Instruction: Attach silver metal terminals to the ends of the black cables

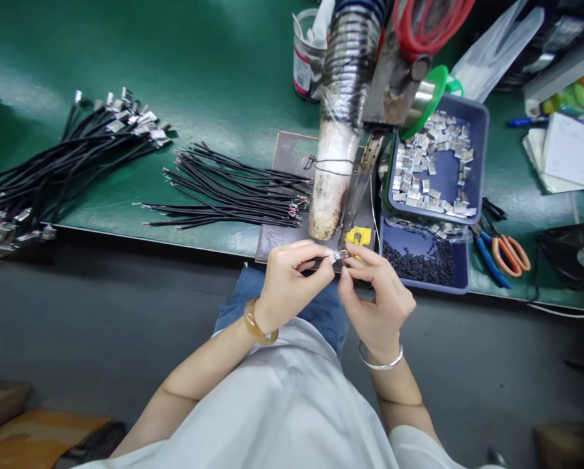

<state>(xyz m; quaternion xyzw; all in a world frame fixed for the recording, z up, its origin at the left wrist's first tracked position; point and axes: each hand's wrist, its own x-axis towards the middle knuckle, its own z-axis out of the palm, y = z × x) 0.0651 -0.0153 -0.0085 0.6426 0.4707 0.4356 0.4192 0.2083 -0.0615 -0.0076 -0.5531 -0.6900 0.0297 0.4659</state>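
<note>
Near the bench's front edge, my left hand pinches a small silvery metal connector between thumb and fingers. Opposite it, my right hand has its fingertips closed on the connector's other side. A yellow piece lies just beyond the fingertips, on a dark board. Above the hands hangs a taped hose beside a metal soldering fixture. Black cables with stripped ends lie left of the hose, partly on the board.
Cables with metal connectors are piled at the left. On the right, a blue tray of metal shells stands above another tray of black pieces. Orange-handled scissors, blue-handled pliers, papers and a tub also show.
</note>
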